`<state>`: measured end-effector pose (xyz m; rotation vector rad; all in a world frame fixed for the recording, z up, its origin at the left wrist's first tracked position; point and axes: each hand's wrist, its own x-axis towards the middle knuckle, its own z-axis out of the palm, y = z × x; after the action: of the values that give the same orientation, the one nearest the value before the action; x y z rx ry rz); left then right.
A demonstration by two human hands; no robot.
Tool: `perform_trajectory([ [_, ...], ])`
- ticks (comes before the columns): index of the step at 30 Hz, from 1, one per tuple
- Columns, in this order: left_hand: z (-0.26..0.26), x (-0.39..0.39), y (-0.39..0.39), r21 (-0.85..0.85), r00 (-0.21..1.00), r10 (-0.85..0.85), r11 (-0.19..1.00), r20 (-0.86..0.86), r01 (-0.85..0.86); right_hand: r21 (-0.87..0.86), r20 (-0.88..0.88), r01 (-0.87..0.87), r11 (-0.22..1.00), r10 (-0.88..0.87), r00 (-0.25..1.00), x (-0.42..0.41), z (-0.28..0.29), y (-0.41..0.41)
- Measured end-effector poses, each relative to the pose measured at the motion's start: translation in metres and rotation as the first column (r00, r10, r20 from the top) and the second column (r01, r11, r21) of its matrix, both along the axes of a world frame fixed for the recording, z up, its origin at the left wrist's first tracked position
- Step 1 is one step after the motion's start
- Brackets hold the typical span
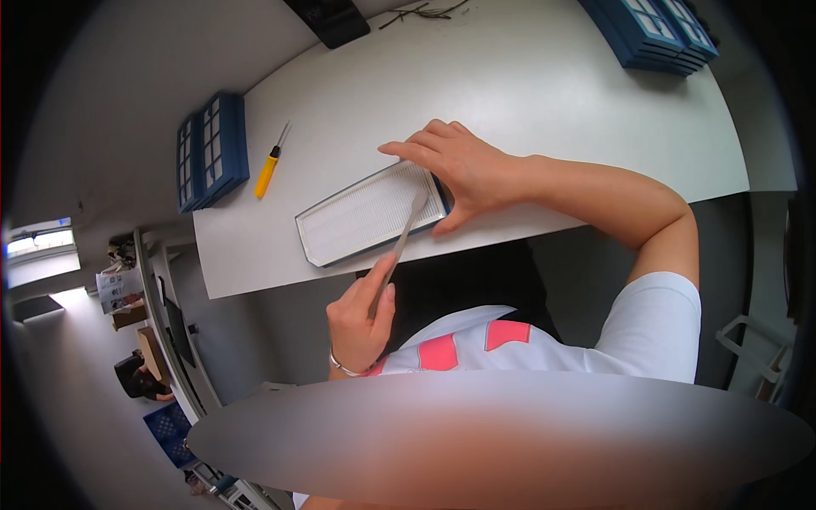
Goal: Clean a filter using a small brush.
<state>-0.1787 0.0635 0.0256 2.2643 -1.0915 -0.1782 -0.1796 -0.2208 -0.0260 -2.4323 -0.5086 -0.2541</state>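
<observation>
A pleated white filter panel [363, 217] in a dark blue frame lies at a slant near the edge of the white table. My right hand [462, 175] spans its right end, with the thumb at the near side and the fingers at the far side. My left hand [363, 312], with a bracelet at the wrist, grips a slim greyish tool [403, 239] by its handle. The tool's flat, rounded tip is over the right part of the pleats; whether it touches them I cannot tell. A yellow-handled tool with a thin metal shaft [268, 172] lies left of the panel.
Stacked blue frames with white panes [220, 153] stand at the table's left edge, and another blue stack [663, 44] at the far right. A black object [331, 22] and thin dark strands [424, 11] lie at the back. A person [146, 379] is in the left background.
</observation>
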Motion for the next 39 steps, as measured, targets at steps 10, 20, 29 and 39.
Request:
perform_trajectory([
  [10,0.002,0.001,-0.017,0.116,0.993,-0.082,0.991,0.084,0.072,0.02,0.072,0.168,0.986,-0.169,0.983,-0.002,-0.002,0.009],
  [20,0.006,0.01,-0.034,0.243,0.984,-0.121,0.966,0.133,0.086,0.044,0.057,0.151,0.988,-0.153,0.987,0.003,0.0,0.005],
  [29,0.0,0.017,-0.031,0.177,0.985,-0.141,0.977,0.1,0.122,0.017,0.067,0.141,0.99,-0.142,0.988,0.001,-0.001,0.004],
  [39,-0.007,0.034,-0.045,0.094,0.986,-0.119,0.99,0.12,0.108,0.058,0.037,0.151,0.987,-0.154,0.987,0.005,-0.001,0.0],
])
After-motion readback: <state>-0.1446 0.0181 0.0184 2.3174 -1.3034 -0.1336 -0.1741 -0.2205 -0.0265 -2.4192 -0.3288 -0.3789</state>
